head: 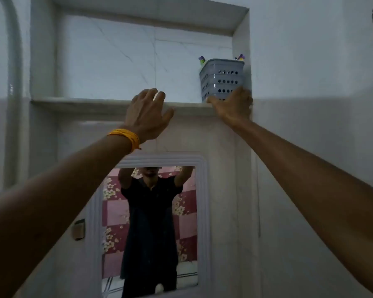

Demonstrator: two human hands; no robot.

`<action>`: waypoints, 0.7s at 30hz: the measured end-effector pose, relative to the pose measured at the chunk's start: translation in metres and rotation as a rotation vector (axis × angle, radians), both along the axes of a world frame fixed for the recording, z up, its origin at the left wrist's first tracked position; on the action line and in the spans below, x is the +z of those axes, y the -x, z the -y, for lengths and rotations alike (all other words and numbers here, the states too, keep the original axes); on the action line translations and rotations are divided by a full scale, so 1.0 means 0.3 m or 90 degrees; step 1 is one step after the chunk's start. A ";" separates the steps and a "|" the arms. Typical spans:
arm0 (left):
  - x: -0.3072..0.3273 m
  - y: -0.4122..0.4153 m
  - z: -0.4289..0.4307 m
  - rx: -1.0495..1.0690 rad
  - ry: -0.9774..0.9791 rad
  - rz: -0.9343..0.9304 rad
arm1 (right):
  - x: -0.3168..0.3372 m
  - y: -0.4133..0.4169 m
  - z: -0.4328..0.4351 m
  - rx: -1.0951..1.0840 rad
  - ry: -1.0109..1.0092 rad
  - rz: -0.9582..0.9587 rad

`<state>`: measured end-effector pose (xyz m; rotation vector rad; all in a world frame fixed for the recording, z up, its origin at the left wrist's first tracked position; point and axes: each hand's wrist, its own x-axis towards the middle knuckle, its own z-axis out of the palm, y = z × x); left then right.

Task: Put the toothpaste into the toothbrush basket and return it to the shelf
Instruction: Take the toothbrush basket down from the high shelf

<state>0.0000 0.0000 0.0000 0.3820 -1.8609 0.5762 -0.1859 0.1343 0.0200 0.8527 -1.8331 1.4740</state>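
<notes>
**Reaching for the toothbrush basket on a high bathroom shelf**

Stretching both arms up to a tiled wall niche above a framed mirror (151, 229). Right hand (233, 105) pressed against the lower front of the grey perforated toothbrush basket (221, 79), fingers (213, 100) curled at its base; whether fully gripping or only touching, cannot tell. Left hand (148, 114), yellow thread band (125, 137) at the wrist, spread wide and holding nothing, fingertips resting over the shelf (84, 104) edge. Basket standing at the far right end of the shelf, hard against the niche's side wall, with colourful toothbrush ends (201, 60) poking above the rim. Toothpaste not identifiable from this angle; possibly already inside, hidden by the basket wall.

Likely light, thin, slightly flexible plastic, easily tipped when top-heavy with brushes; best taken low around the body or across the rim, kept upright. No brand, label or legible writing visible anywhere.
</notes>
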 end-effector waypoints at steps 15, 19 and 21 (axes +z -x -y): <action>0.127 0.146 0.110 0.184 -0.063 0.066 | 0.173 0.127 0.127 0.009 0.079 0.067; 0.124 0.137 0.080 0.192 -0.114 0.077 | 0.182 0.115 0.103 0.045 0.087 0.090; 0.133 0.138 0.066 0.203 -0.165 0.100 | 0.179 0.104 0.089 0.060 0.096 0.094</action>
